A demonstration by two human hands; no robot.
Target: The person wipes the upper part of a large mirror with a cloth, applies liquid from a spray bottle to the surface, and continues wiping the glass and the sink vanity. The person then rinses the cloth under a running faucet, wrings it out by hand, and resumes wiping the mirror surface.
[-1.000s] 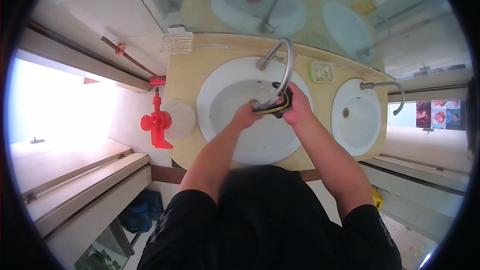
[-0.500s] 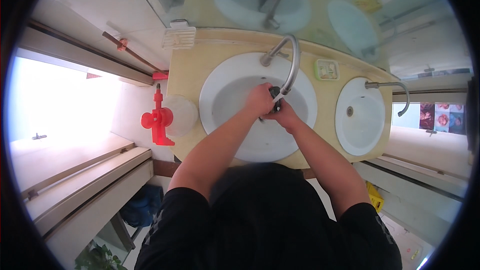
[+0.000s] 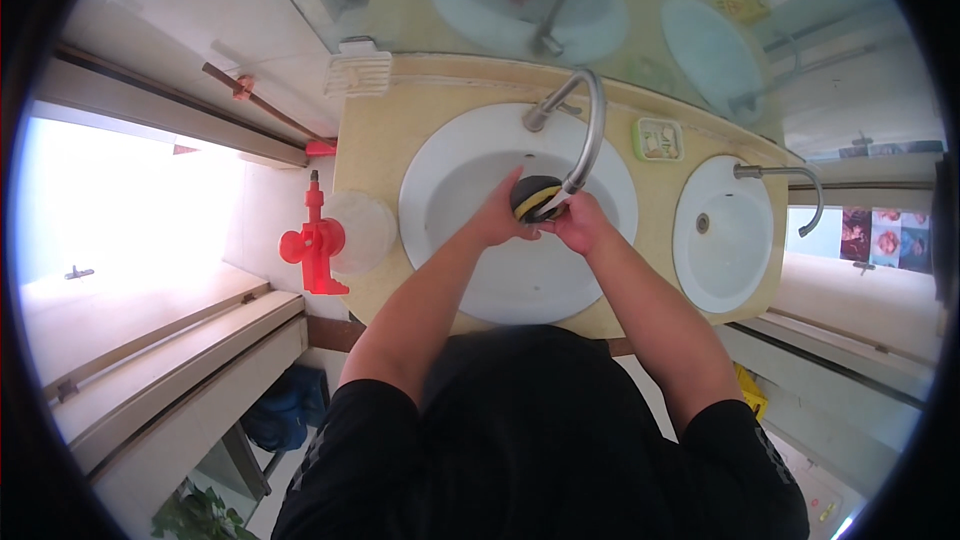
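Note:
Over the larger white sink (image 3: 430, 170), both my hands grip a dark rounded thing with a yellow band (image 3: 533, 192). What kind of thing it is, I cannot make out. My left hand (image 3: 497, 216) wraps its left side, thumb up along the edge. On the right, my right hand (image 3: 582, 223) has its fingers closed on the lower edge. A curved metal faucet (image 3: 594, 125) arches above, and a stream of water falls from its mouth onto the thing. Some fingertips are hidden beneath it.
A green soap dish (image 3: 658, 140) sits between this sink and a smaller white sink (image 3: 712, 265) with its own faucet. Left on the counter's edge are a red plastic nozzle (image 3: 316, 245) and a pale round container (image 3: 363, 232). A mirror (image 3: 640, 0) rises behind, beside a white rack (image 3: 358, 74).
The dark thing has turned so that its broad rounded side and yellow band show. My left hand has shifted down and left around it; my right hand stays close by.

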